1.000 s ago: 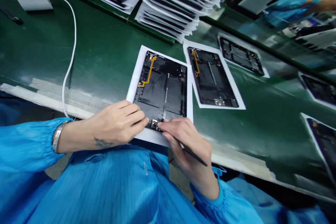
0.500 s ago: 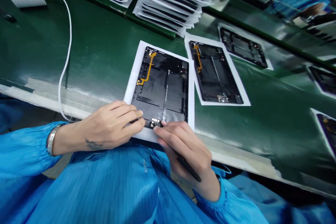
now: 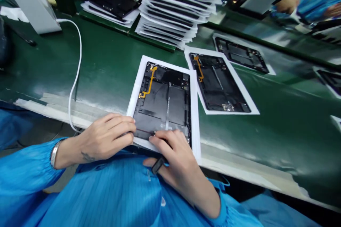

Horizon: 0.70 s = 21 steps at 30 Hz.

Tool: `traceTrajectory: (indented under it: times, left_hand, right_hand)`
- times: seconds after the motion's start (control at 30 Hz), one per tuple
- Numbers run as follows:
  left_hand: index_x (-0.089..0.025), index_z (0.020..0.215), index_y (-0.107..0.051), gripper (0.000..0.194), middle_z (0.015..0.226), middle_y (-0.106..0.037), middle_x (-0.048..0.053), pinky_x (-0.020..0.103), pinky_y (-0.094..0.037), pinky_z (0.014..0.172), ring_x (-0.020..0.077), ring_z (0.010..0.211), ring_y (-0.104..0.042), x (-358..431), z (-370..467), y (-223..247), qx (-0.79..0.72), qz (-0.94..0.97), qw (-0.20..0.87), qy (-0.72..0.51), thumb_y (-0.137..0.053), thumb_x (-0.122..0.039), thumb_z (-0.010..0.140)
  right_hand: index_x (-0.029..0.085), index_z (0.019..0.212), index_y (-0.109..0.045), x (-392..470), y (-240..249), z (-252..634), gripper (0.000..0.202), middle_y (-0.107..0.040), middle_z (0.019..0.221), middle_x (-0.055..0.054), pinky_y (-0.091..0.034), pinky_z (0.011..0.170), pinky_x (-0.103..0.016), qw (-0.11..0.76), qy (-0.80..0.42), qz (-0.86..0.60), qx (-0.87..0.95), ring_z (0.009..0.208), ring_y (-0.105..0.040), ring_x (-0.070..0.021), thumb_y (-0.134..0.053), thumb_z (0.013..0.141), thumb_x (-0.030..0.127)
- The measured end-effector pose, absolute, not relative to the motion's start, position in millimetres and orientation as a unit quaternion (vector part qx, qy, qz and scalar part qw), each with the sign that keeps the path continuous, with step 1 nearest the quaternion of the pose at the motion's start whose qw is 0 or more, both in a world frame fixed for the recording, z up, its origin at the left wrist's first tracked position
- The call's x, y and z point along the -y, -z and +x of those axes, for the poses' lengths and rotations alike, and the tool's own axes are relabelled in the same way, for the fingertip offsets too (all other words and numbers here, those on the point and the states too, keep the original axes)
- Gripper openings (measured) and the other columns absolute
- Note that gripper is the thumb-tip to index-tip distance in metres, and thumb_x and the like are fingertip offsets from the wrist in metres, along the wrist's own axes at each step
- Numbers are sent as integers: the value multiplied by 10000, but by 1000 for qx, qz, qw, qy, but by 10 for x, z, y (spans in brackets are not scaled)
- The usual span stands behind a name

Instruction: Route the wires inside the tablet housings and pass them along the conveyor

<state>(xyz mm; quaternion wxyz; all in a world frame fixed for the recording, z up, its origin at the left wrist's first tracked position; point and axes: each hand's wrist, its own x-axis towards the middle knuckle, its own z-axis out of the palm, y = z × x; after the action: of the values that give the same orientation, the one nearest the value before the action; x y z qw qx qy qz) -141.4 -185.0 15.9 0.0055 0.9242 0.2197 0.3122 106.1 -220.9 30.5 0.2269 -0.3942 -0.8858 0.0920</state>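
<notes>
An open tablet housing [image 3: 165, 99], black inside with an orange flex cable [image 3: 150, 83] at its upper left, lies on white sheets [image 3: 195, 120] before me. My left hand [image 3: 106, 136] rests on its lower left corner, fingers together; whether anything is between them is hidden. With its fingertips on the housing's lower edge, my right hand [image 3: 178, 156] also holds a black tool [image 3: 158, 165] between thumb and palm. The small part under the right fingertips is mostly covered.
Two more housings [image 3: 220, 83] [image 3: 241, 54] lie to the right. Behind stands a tall stack of sheets and dark panels [image 3: 178, 7]. A white cable [image 3: 77, 74] curves down at left. Another person's hand [image 3: 287, 5] is at the upper right.
The right fingers have pressed down over the small board at the lower edge, and the black tool has swung toward the thumb. My left hand has drawn slightly left. The view has shifted.
</notes>
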Motion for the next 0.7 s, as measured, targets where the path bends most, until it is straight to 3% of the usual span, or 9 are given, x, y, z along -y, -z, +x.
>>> traceTrajectory:
  times: [0.07, 0.17, 0.3, 0.4, 0.47, 0.57, 0.7]
  left_hand:
    - [-168, 882, -601, 128, 1003, -695, 62, 333, -528, 891, 210, 1033, -665, 1834, -1465, -194, -240, 923, 18, -301, -550, -120, 990]
    - [-194, 912, -597, 195, 886, -655, 32, 282, -506, 692, 164, 800, -656, 1743, -1620, -286, -376, 880, 94, -273, -477, -271, 1046]
    - [-199, 1039, -601, 506, 689, -632, -6, 240, -468, 503, 133, 520, -607, 1525, -1708, -508, -534, 724, 401, -175, -354, -640, 1021]
    - [-182, 1028, -606, 679, 724, -676, 30, 261, -508, 506, 190, 609, -672, 1395, -1551, -670, -528, 621, 560, -154, -365, -805, 909]
    - [-177, 1021, -622, 598, 813, -703, 42, 261, -527, 576, 200, 733, -682, 1314, -1444, -740, -524, 631, 539, -190, -450, -739, 907]
    - [-168, 945, -640, 418, 858, -705, 28, 262, -518, 651, 187, 784, -648, 1117, -1476, -823, -511, 739, 375, -228, -505, -564, 932]
    - [-189, 903, -622, 373, 791, -624, -6, 283, -447, 644, 174, 736, -558, 651, -1879, -1063, -494, 798, 187, -291, -547, -553, 927]
  right_hand:
    - [143, 1018, -616, 2256, -265, 1015, 185, -651, 944, -77, -360, 696, -337, 242, -61, -389, 887, 797, -482, -195, -469, 1049, 251]
    - [144, 915, -612, 2270, -234, 934, 311, -609, 836, -68, -316, 677, -341, 260, -24, -389, 884, 742, -421, -192, -337, 1015, 39]
    - [144, 847, -593, 2168, -294, 778, 296, -546, 783, -63, -304, 673, -340, 316, -11, -395, 863, 731, -391, -194, -363, 980, 12]
    - [145, 855, -583, 2075, -369, 621, 267, -544, 807, -66, -313, 683, -337, 367, -6, -394, 842, 749, -404, -197, -379, 972, 19]
    - [150, 858, -583, 2035, -393, 532, 272, -554, 819, -66, -319, 687, -337, 385, 0, -391, 836, 757, -415, -202, -371, 982, 34]
    - [147, 912, -602, 2023, -369, 506, 288, -589, 854, -69, -328, 689, -335, 397, -9, -373, 839, 765, -439, -202, -352, 978, 21]
    - [164, 985, -613, 2054, -261, 705, 252, -629, 908, -66, -361, 718, -326, 424, -42, -370, 825, 800, -489, -196, -407, 956, 21]
